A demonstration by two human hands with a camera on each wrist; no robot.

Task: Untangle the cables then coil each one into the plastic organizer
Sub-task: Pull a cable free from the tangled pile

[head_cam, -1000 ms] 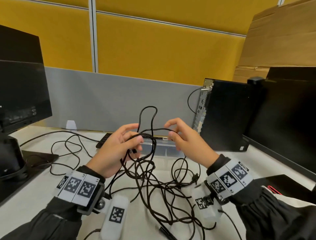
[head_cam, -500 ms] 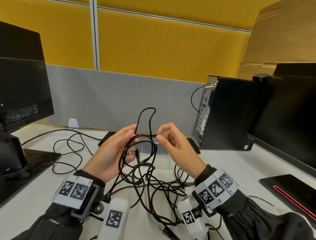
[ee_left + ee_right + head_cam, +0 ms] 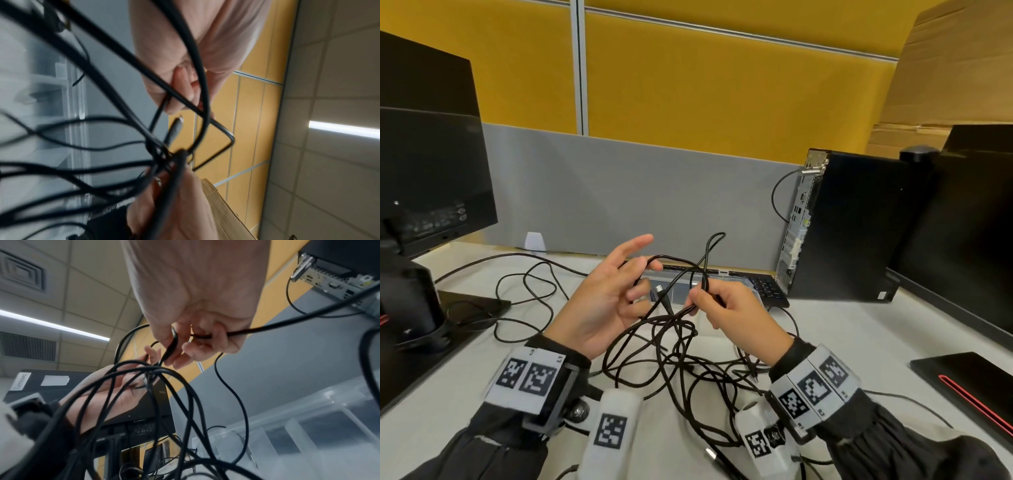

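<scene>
Cables [image 3: 671, 342] are lying in a black tangle on the white desk [image 3: 842, 329], their upper loops lifted between two hands; at left, a monitor [image 3: 431, 164] is standing; the left hand [image 3: 606, 301] is pinching one loop, index finger extended; the right hand [image 3: 736, 311] is gripping several strands; behind them the clear plastic organizer [image 3: 722, 277] is sitting before a keyboard [image 3: 767, 287]; a computer tower [image 3: 852, 226] is standing at right.

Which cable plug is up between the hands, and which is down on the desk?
The silver-tipped plug hangs in the air between the left hand and right hand. The other plug lies on the desk near the bottom edge.
</scene>
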